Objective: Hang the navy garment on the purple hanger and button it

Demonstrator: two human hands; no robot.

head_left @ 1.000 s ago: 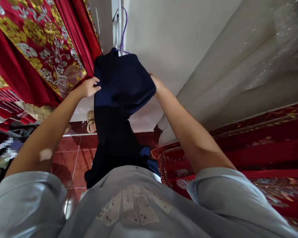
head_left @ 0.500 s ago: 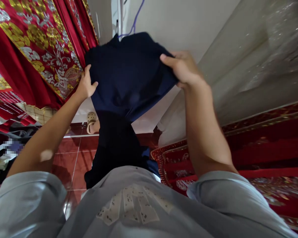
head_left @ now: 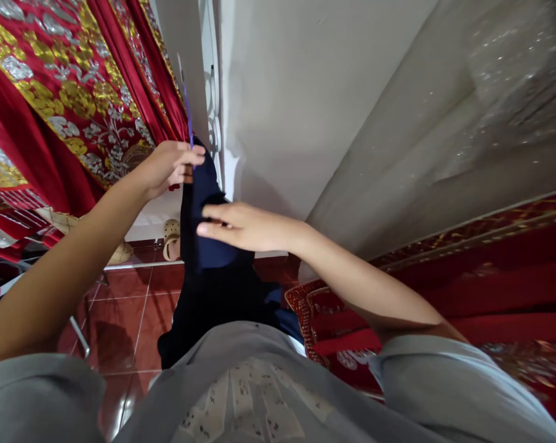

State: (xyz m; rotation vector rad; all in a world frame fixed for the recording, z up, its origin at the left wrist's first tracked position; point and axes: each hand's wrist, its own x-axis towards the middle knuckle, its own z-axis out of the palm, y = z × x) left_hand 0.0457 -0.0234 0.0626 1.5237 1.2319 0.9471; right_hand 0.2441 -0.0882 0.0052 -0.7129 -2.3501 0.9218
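A navy-blue garment (head_left: 204, 178) hangs from a thin purple clothes hanger (head_left: 188, 117), turned almost edge-on in front of me. My left hand (head_left: 173, 167) is closed around the hanger by the garment's top, with the hook end rising above my fingers. Against the middle of the cloth lies my right hand (head_left: 241, 226), fingers and thumb stretched out to the left and a little apart. The lower part of the garment merges with the dark clothing below it, so its bottom edge is hard to make out.
Red cloth with gold and silver patterns (head_left: 69, 80) hangs on the left. Covered clothing in pale translucent plastic (head_left: 416, 141) hangs at the right, above red embroidered fabric (head_left: 444, 301). Ahead is a pale wall (head_left: 300, 92). A beige clog (head_left: 171, 237) shows by the red tiled floor (head_left: 157, 314).
The garment was spread wide between both hands; now it is turned edge-on. My left hand has moved up to the hanger, and my right hand has come inward and down across the cloth.
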